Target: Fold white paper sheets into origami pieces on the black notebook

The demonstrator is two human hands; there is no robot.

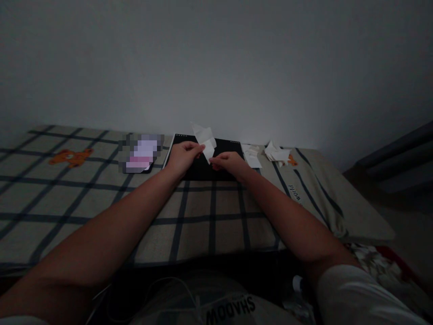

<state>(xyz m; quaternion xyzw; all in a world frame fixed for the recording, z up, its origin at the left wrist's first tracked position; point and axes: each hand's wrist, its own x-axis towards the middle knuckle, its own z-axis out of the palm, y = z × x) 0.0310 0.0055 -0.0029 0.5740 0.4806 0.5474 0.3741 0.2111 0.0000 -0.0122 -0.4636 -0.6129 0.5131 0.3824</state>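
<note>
A folded piece of white paper [204, 136] is held up over a black flat pad or notebook [221, 146] with small holes along its far edge. My left hand [184, 155] pinches the paper's left side between thumb and fingers. Its lower tip is pinched by my right hand [230, 163], with the fingers curled. The paper has several creases and pointed corners; its exact folded shape is hard to make out in the dim light. Just right of the pad lie white paper sheets [252, 155], and farther right is a bundle of folded white paper [278, 153].
A phone [142, 153] with a lit, blurred screen lies left of the pad. The table has a checked cloth [199, 216] with an orange bear print [71, 157]. A pale wall [216, 67] stands behind. At lower right is a red-rimmed container [394, 259] of crumpled paper.
</note>
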